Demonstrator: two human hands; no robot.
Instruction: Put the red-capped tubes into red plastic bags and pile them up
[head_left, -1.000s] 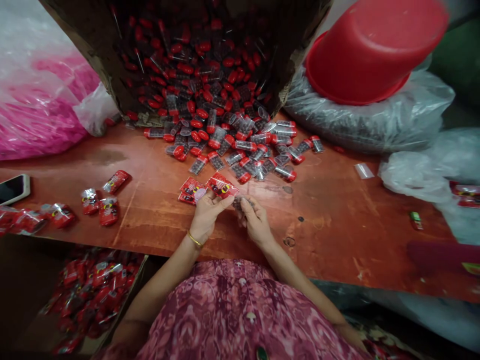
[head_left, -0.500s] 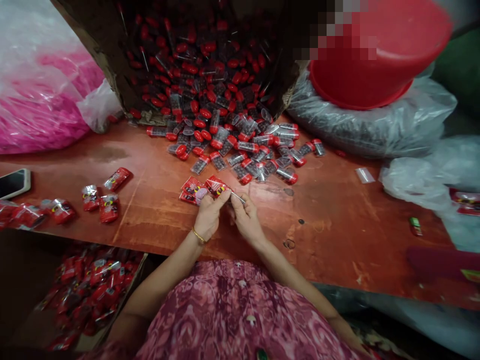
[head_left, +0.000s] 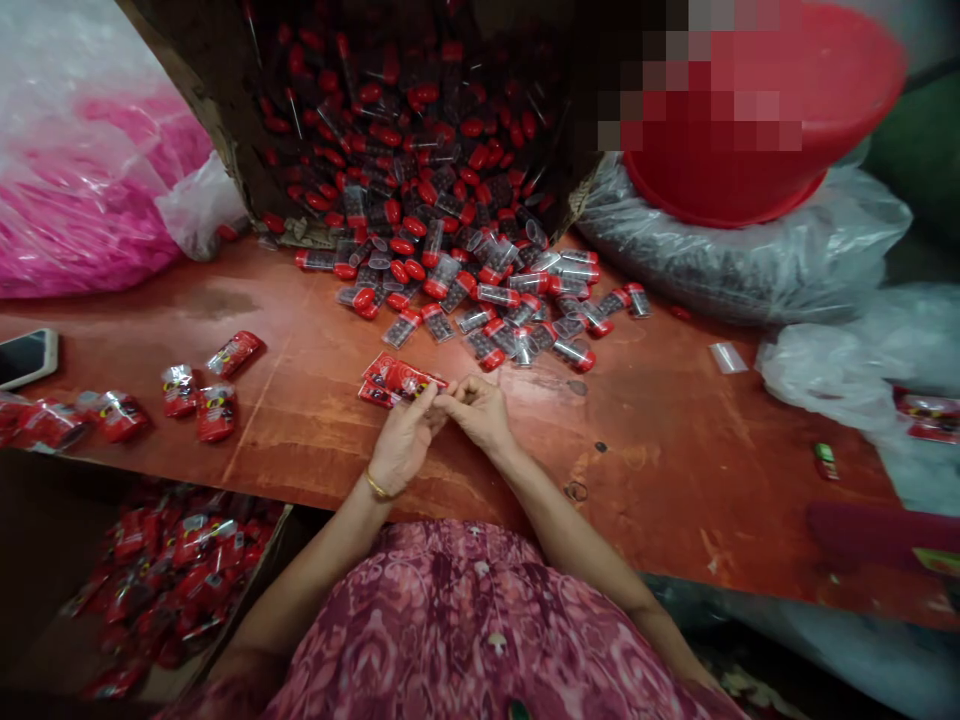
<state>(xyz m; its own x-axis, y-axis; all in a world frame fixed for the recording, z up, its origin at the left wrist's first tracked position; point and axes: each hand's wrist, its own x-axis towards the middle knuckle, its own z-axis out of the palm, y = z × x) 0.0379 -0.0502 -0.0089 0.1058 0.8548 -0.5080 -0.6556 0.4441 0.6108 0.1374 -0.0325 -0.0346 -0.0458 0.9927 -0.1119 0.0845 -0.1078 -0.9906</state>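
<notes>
My two hands meet above the table, over a small pile of flat red printed wrappers. Between the thumb and fingers of my left hand is one red printed wrapper, its far end lying over the pile. My right hand is closed in a pinch at that wrapper's near right end, fingertips touching those of the left. The fingers hide the pinched end. Just beyond lie clear tubes with red caps, filled with small dark pieces.
An open carton spills more tubes. Finished-looking red packets and a phone lie left, above a box of red packets. A red tub sits on a plastic sack. A pink-filled bag stands left.
Both hands have shifted slightly left, and the held wrapper has swung left over the pile. The right hand's silvery edge between the fingers no longer shows.
</notes>
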